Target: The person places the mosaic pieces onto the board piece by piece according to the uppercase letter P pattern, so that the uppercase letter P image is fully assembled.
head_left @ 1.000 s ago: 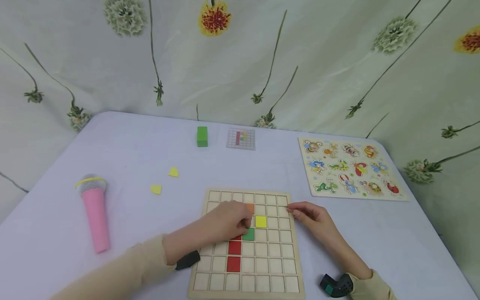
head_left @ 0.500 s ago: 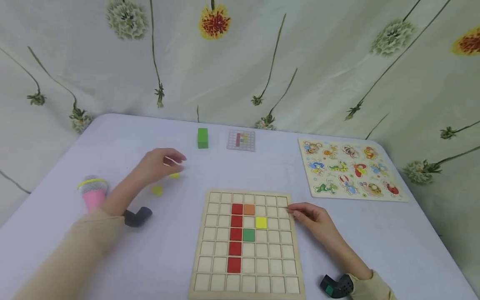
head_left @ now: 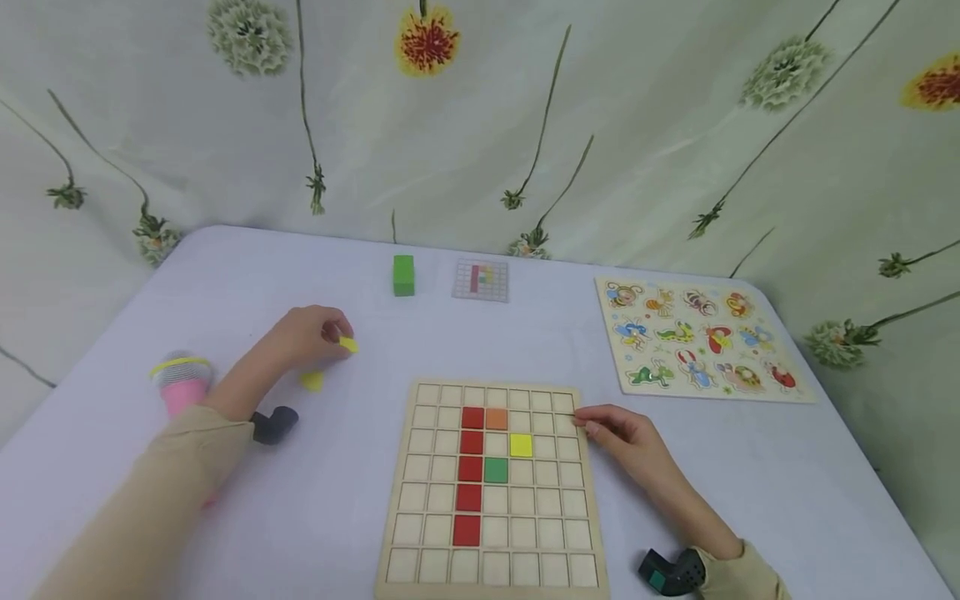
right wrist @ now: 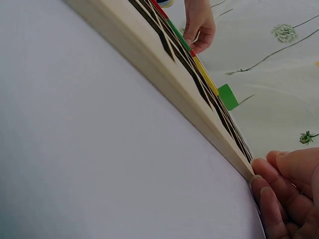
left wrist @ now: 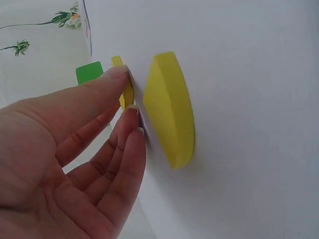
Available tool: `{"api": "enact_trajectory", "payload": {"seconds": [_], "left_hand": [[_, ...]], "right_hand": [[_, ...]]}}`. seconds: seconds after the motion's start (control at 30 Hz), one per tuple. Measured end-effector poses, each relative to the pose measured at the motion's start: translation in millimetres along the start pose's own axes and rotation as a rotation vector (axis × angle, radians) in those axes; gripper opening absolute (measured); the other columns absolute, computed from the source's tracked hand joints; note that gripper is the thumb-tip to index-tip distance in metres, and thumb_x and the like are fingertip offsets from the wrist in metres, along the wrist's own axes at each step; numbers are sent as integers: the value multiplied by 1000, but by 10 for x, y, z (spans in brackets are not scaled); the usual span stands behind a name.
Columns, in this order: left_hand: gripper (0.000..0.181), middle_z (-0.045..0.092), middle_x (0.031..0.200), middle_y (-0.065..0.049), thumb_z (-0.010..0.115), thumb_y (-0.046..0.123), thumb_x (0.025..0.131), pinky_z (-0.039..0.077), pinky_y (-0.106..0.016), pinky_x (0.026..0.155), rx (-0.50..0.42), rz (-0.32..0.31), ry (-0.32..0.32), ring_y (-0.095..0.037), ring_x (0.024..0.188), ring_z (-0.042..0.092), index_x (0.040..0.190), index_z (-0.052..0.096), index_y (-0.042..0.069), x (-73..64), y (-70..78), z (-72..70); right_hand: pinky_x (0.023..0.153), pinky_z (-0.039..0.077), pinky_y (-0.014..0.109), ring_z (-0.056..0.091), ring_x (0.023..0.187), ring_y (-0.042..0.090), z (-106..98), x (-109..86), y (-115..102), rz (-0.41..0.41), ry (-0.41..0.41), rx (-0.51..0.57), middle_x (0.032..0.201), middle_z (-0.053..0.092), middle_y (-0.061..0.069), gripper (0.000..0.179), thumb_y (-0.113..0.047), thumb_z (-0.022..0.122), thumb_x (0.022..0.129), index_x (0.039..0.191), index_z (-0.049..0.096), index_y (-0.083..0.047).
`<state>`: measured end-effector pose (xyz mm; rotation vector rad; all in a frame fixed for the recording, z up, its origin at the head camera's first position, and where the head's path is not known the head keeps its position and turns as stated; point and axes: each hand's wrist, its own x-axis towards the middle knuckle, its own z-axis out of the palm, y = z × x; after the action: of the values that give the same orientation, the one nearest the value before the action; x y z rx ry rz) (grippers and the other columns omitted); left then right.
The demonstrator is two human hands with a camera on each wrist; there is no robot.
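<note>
My left hand (head_left: 306, 333) pinches a small flat yellow piece (head_left: 348, 343) between thumb and fingers, at the left of the table. Nearer to me lies a second yellow piece (left wrist: 172, 112) with one curved edge, seen large in the left wrist view. In front of me is a wooden grid board (head_left: 551, 529) with a column of red squares (head_left: 468, 497), an orange square (head_left: 497, 419), a yellow square (head_left: 521, 445) and a green square (head_left: 496, 470). On the board's right edge, my right hand (head_left: 630, 437) holds with thumb and fingertips.
A pink toy microphone (head_left: 182, 394) lies at the left, partly behind my left forearm. At the back stand a green block (head_left: 403, 276) and a small pattern card (head_left: 480, 280) with a coloured grid. An insect puzzle board (head_left: 705, 337) lies at the far right.
My left hand has moved from the grid board to the far left and picked up the yellow piece there. The right hand keeps its place at the board's edge.
</note>
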<state>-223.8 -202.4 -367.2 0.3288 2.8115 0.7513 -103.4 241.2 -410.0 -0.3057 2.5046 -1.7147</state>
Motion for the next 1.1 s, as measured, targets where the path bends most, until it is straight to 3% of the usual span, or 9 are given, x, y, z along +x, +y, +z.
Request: {"api": "enact_trajectory", "payload": {"seconds": [0.1,0.37,0.73,0.97,1.1], "left_hand": [[20,59,86,-10,70,9,81,43,-40,72,17,-5,7,-27,80,52,98,63,1,8,18,2],[20,58,77,-7,69,7,82,44,-39,66,113,70,37,-23,70,52,97,61,-4,-3,77,2],[22,60,81,-9,70,15,83,44,-40,69,88,27,68,-25,73,52,91,61,-3,-9,68,28],[11,64,82,-8,72,4,79,44,-43,75,26,117,114,-27,79,56,86,64,0,32,160,75],[11,65,82,-3,73,4,78,46,-40,75,-76,198,92,-23,79,58,88,67,3,67,390,191]], "right_hand": [[78,47,23,59,96,13,-4,-2,4,-11,-3,12,103,67,10,21,-9,58,93,109,65,3],[78,47,23,59,97,13,-6,1,7,-23,-6,10,103,67,10,21,-10,57,93,109,65,2],[77,47,23,59,96,14,-6,-6,9,-7,1,-3,103,67,8,22,-13,58,94,109,66,0],[77,47,23,59,96,14,-8,-4,4,-9,5,2,103,67,8,21,-12,58,93,109,65,1],[78,47,24,59,97,14,-6,-5,5,0,4,12,104,67,9,22,-12,58,93,109,65,1]]}}
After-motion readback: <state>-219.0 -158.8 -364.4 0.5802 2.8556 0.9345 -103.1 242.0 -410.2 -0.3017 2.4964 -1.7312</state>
